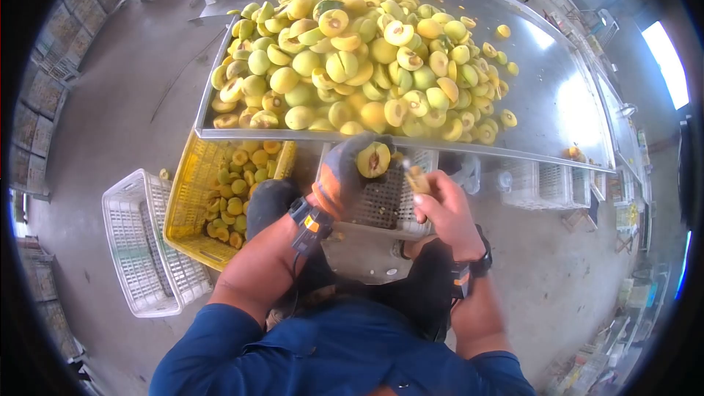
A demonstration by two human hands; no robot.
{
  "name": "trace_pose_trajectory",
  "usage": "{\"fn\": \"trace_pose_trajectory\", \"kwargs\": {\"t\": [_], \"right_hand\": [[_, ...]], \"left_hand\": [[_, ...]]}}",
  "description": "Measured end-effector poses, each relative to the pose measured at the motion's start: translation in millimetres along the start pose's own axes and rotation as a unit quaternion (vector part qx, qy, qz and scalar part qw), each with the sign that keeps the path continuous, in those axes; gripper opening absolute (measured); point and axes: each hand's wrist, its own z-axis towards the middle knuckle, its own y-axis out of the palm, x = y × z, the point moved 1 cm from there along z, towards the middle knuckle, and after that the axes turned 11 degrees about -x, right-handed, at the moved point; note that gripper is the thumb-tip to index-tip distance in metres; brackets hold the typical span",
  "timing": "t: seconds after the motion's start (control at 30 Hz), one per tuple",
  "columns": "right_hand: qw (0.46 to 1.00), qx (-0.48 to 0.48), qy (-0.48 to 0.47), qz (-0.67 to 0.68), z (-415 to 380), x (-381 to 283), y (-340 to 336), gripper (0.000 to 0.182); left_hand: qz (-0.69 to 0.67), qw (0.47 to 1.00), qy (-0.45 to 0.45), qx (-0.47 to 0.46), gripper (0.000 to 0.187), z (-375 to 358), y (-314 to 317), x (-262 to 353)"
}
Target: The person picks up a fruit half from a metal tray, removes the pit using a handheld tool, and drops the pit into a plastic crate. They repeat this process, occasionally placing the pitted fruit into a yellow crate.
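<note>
My left hand (339, 180), in a grey and orange glove, is closed around a peach half (374, 160), its cut face with a dark hollow turned up. In my bare right hand (446, 209) is a short pitting tool with a tan handle (418, 180); its small bright tip points toward the peach half, a little apart from it. The tip's exact shape is blurred. Both hands are over a white crate (381, 202) just below the table's front edge. Beyond them, a large heap of yellow-green peach halves (341, 66) lies on the metal table (543, 95).
A yellow crate (192, 231) filled partly with peach halves stands by my left knee. Left of it is a white crate (139, 249) on the floor. More white crates (546, 183) stand under the table at right. The table's raised metal rim (293, 134) runs across in front of me.
</note>
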Motion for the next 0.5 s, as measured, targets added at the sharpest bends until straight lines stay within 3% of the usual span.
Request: {"fn": "trace_pose_trajectory", "kwargs": {"t": [0.1, 0.23, 0.43, 0.5], "right_hand": [[0.969, 0.032, -0.050, -0.238, 22.1, 5.7, 9.8, 0.031], [0.950, 0.058, -0.112, -0.286, 37.1, 22.2, 16.6, 0.036], [0.958, 0.048, -0.103, -0.265, 42.3, 27.1, 8.2, 0.038], [0.954, 0.041, -0.099, -0.278, 43.8, 31.6, 2.7, 0.038]], "left_hand": [[0.117, 0.993, 0.018, 0.004, 0.028, 2.9, -5.6, -11.8], [0.184, 0.983, 0.022, 0.015, 0.033, 8.1, -2.8, -0.2], [0.297, 0.952, 0.069, -0.002, 0.054, 14.0, -1.1, 4.6], [0.326, 0.944, 0.057, -0.001, 0.052, 17.5, 0.5, -1.9]]}}
